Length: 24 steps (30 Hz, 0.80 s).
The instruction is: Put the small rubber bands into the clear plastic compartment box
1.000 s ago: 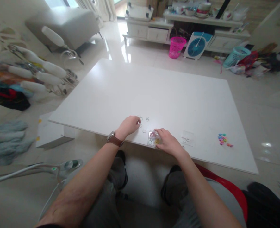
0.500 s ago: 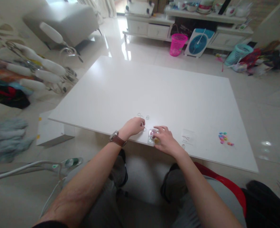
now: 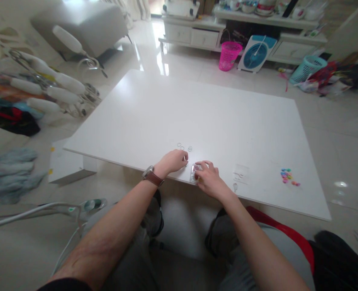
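At the near edge of the white table, my left hand has its fingers pinched together just above the tabletop. What lies between the fingertips is too small to make out. Several thin rings lie just beyond that hand. To its right sits a small clear plastic box with round compartments. My right hand curls over the box from the right, its fingers gripping it and hiding much of the inside.
Right of my right hand lie a clear plastic bag with small pieces in it and a small silvery item. Several colourful little pieces are clustered farther right. A red chair edge shows below the table.
My right hand's fingers have drawn in closer over the clear box. The left hand has shifted very slightly, still pinched. The whole view has moved a little.
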Available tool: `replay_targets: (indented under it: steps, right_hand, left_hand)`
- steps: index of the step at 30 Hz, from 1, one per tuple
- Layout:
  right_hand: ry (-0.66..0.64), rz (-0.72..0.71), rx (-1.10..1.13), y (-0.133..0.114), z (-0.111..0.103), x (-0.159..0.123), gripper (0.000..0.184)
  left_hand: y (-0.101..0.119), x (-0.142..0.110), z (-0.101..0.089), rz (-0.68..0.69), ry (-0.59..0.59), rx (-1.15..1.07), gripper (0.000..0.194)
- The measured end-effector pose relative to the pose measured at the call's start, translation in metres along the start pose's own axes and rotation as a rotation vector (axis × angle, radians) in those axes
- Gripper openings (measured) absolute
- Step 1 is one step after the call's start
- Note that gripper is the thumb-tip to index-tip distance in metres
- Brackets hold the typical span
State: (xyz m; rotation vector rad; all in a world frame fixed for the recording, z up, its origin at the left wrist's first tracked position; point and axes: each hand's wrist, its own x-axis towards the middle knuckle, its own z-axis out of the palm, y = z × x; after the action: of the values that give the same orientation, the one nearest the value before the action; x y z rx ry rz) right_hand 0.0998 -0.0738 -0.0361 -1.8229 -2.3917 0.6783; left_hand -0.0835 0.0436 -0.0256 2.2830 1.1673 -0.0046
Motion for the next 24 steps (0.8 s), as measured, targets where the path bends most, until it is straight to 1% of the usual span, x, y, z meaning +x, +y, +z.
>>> replay_targets:
  steps: [3, 5, 9, 13, 16, 20, 24]
  right_hand:
    - [0.019, -0.004, 0.022, 0.0, -0.001, 0.0, 0.026]
    - [0.028, -0.002, 0.036, 0.0, -0.002, 0.0, 0.027]
    - [0.042, -0.003, 0.051, 0.0, -0.006, 0.0, 0.02]
    - [0.088, 0.018, 0.061, 0.001, -0.009, 0.003, 0.012]
    - [0.105, 0.032, 0.054, 0.001, -0.01, 0.003, 0.012]
    - [0.083, 0.008, 0.055, 0.002, -0.01, 0.0, 0.008]
    - [0.034, 0.002, 0.02, 0.002, -0.01, -0.002, 0.016]
  left_hand:
    - [-0.004, 0.0, -0.001, -0.021, 0.01, 0.011, 0.02]
    - [-0.008, 0.001, -0.002, -0.05, 0.032, 0.034, 0.02]
    - [-0.014, 0.002, 0.0, -0.108, 0.067, 0.086, 0.023]
    - [-0.015, 0.004, 0.005, -0.144, 0.049, 0.093, 0.024]
    - [-0.011, 0.004, 0.009, -0.137, 0.019, 0.073, 0.023]
    - [-0.006, 0.003, 0.013, -0.105, 0.018, 0.064, 0.022]
    - [-0.002, 0.003, 0.015, -0.093, 0.004, 0.062, 0.018]
